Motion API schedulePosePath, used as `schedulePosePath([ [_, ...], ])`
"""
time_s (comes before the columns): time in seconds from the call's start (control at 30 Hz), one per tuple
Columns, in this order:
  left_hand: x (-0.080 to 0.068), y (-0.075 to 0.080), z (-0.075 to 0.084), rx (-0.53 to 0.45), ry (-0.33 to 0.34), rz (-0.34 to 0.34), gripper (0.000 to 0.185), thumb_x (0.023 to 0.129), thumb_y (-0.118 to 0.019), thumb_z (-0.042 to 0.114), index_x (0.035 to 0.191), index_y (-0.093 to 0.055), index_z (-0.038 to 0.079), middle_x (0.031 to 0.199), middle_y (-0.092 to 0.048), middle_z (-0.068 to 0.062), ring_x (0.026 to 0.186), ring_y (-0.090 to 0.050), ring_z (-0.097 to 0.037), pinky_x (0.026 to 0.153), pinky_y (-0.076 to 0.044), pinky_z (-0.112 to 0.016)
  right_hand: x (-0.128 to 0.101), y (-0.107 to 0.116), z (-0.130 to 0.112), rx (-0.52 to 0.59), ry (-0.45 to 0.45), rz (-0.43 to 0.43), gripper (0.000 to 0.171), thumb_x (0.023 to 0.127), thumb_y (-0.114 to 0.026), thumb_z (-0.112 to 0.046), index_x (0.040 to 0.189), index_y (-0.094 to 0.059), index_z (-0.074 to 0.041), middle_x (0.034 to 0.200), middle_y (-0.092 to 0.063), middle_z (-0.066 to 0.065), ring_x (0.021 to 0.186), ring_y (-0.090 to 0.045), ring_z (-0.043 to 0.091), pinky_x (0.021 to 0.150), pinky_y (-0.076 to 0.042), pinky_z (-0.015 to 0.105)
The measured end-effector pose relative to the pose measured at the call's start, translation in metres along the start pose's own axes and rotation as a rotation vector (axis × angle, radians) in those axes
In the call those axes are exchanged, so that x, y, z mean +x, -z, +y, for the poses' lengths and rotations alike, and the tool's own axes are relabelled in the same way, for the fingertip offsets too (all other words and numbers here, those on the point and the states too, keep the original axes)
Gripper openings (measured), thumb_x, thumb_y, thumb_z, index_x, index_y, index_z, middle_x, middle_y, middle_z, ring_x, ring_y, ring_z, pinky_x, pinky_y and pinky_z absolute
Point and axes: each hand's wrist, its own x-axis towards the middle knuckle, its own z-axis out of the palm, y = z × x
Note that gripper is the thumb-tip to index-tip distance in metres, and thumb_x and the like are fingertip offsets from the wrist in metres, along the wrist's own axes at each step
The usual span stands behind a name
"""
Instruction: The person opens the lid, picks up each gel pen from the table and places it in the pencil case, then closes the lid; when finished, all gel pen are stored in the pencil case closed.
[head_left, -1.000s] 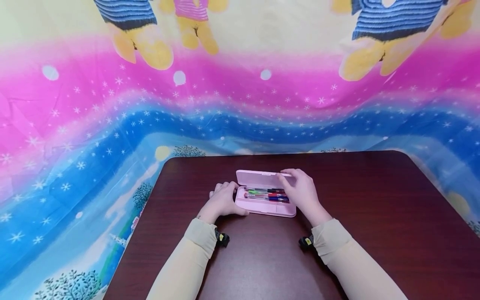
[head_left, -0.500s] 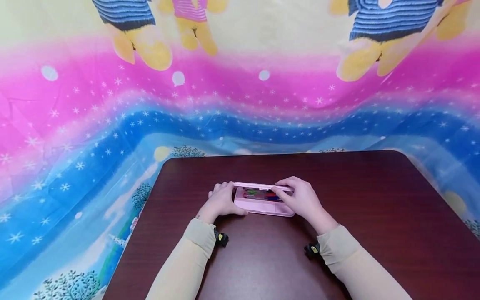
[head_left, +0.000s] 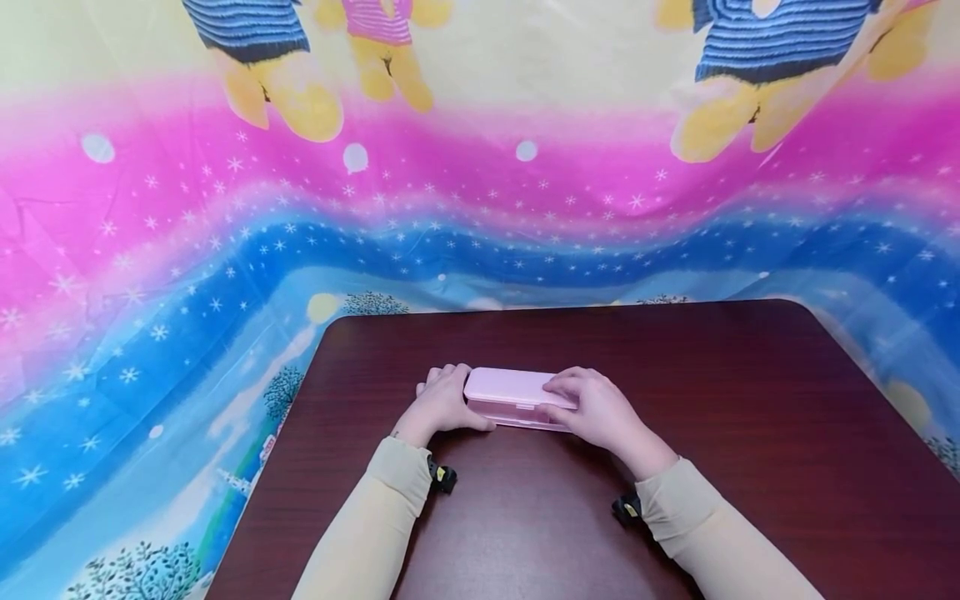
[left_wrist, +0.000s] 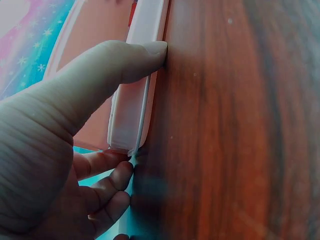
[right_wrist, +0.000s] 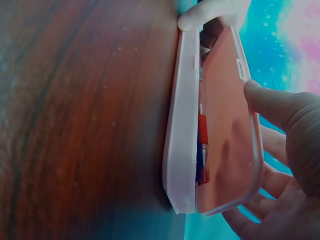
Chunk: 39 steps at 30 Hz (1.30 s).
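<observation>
A pink pencil case [head_left: 506, 408] rests on the table, its hinged lid [head_left: 510, 383] tilted partway down over the base. My left hand [head_left: 444, 402] grips the left end, thumb across the front wall and fingers behind the end in the left wrist view. At the right, my right hand [head_left: 600, 415] holds the lid, with the thumb at its front edge and the other fingers over its outer face. Through the gap in the right wrist view, a red pen [right_wrist: 203, 132] shows beside something blue. The lid hides most of the contents in the head view.
The dark wooden table [head_left: 735, 392] reaches past the case on every side. Behind it hangs a colourful cloth [head_left: 480, 183] printed with bears and snowflakes. A small black device [head_left: 627, 508] is strapped at each wrist.
The lid has swung down toward the front from nearly upright, covering the pens in the head view. My right hand has come down with it; my left hand has stayed at the left end.
</observation>
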Motion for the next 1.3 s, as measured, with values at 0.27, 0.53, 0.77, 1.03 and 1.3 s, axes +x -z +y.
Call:
schedulePosePath([
  [0.27,0.001,-0.003,0.001,0.015,0.000,0.000,0.102,0.065,-0.098,0.064,0.146,-0.059,0.016,0.139,-0.065,-0.009,0.133,-0.051,-0.034,0.101,-0.045,-0.057,-0.004,-0.003,-0.001,-0.054,-0.007,-0.042,0.041,0.090,-0.091,-0.037,0.124,-0.084,-0.014,0.128,-0.078,0.006,0.127,-0.067,0.034,0.112,-0.053,0.055],
  [0.53,-0.001,-0.001,0.006,0.002,0.003,-0.004,0.100,0.065,-0.098,0.061,0.145,-0.060,0.015,0.140,-0.065,-0.010,0.134,-0.051,-0.035,0.101,-0.045,-0.057,-0.006,-0.008,0.005,-0.084,0.001,-0.046,0.047,0.084,-0.096,-0.041,0.122,-0.084,-0.017,0.129,-0.076,0.005,0.128,-0.064,0.034,0.113,-0.050,0.058],
  [0.77,-0.001,-0.001,0.008,0.008,0.006,-0.004,0.101,0.065,-0.099,0.061,0.145,-0.060,0.015,0.139,-0.065,-0.010,0.133,-0.051,-0.035,0.100,-0.045,-0.057,-0.006,-0.008,0.008,-0.073,-0.004,-0.042,0.048,0.081,-0.098,-0.042,0.120,-0.085,-0.019,0.128,-0.076,0.003,0.127,-0.062,0.034,0.110,-0.049,0.060],
  [1.03,0.000,-0.002,0.007,0.005,0.013,-0.001,0.101,0.065,-0.098,0.062,0.146,-0.059,0.015,0.140,-0.065,-0.009,0.134,-0.050,-0.034,0.101,-0.045,-0.057,-0.004,-0.010,0.008,-0.070,-0.023,-0.042,0.050,0.078,-0.100,-0.043,0.118,-0.086,-0.018,0.126,-0.077,0.003,0.125,-0.064,0.033,0.110,-0.051,0.055],
  [1.3,-0.003,0.003,0.005,0.001,0.019,-0.012,0.101,0.066,-0.098,0.062,0.146,-0.059,0.014,0.140,-0.064,-0.011,0.135,-0.050,-0.036,0.103,-0.045,-0.060,0.002,-0.012,0.004,-0.061,-0.091,-0.089,0.056,0.075,-0.102,-0.045,0.123,-0.086,-0.018,0.129,-0.076,0.003,0.129,-0.062,0.035,0.110,-0.053,0.052],
])
